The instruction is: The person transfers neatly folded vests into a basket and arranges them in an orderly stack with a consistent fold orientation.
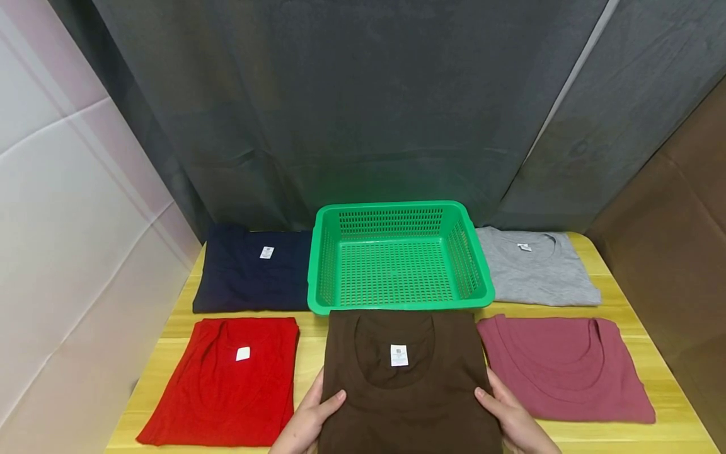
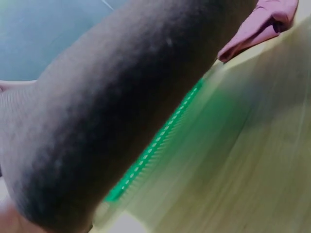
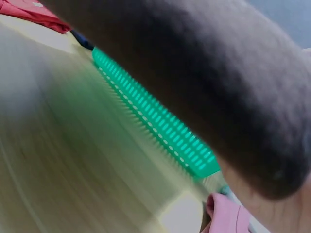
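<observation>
The basket sits on the table between the back left shirt and the back right shirt. In front of those lie the front left shirt and the front right shirt. The middle shirt is between these two, with the left hand and the right hand at its sides. A curtain hangs behind.

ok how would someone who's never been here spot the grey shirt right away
On the yellowish table, find the green basket at the back. The grey shirt lies folded just to its right, behind the mauve shirt. Among the folded shirts, it alone is grey.
</observation>
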Demonstrator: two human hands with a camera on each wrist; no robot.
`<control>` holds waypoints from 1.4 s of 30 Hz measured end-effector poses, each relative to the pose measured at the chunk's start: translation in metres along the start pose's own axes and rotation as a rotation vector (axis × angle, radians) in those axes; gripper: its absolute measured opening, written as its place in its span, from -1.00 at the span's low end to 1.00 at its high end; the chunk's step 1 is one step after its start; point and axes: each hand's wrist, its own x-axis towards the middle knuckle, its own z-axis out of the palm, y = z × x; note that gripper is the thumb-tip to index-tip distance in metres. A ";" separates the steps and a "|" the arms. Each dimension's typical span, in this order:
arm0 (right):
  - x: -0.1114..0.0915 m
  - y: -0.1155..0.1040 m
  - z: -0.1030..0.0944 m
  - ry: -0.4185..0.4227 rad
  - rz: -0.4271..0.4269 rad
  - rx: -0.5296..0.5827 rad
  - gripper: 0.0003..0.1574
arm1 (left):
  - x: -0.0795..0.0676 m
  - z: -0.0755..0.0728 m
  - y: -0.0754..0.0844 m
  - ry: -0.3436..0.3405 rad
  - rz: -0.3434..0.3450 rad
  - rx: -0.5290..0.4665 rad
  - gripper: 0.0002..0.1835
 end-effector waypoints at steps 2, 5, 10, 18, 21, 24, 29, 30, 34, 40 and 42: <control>0.001 -0.002 0.002 -0.006 -0.016 -0.002 -0.32 | 0.000 0.000 0.002 0.006 0.006 0.001 -0.27; 0.002 -0.004 0.004 -0.017 -0.036 0.015 -0.30 | 0.001 0.001 0.004 0.010 0.021 0.008 -0.27; 0.007 -0.008 0.003 -0.004 -0.025 0.016 -0.29 | 0.003 0.001 0.006 0.010 0.050 -0.002 -0.28; 0.016 -0.015 0.002 0.001 -0.047 -0.024 -0.32 | 0.010 -0.001 0.012 0.015 0.077 -0.012 -0.31; 0.018 -0.016 0.002 -0.009 -0.066 -0.004 -0.31 | 0.012 -0.001 0.013 0.018 0.086 -0.021 -0.32; 0.020 -0.017 0.001 -0.008 -0.076 0.001 -0.31 | 0.014 -0.002 0.014 0.026 0.094 -0.023 -0.32; 0.023 -0.019 -0.001 0.008 -0.081 -0.013 -0.33 | 0.019 -0.002 0.016 0.044 0.097 -0.004 -0.31; 0.023 -0.020 -0.002 0.007 -0.085 -0.013 -0.33 | 0.020 -0.003 0.016 0.046 0.095 -0.001 -0.31; 0.025 -0.020 -0.003 0.008 -0.086 -0.006 -0.33 | 0.023 -0.004 0.018 0.047 0.086 0.000 -0.32; 0.028 -0.023 -0.003 0.033 -0.086 -0.004 -0.35 | 0.025 -0.005 0.023 0.043 0.103 -0.021 -0.32; 0.030 -0.024 -0.002 0.048 -0.092 -0.009 -0.35 | 0.026 -0.006 0.023 0.038 0.107 -0.036 -0.33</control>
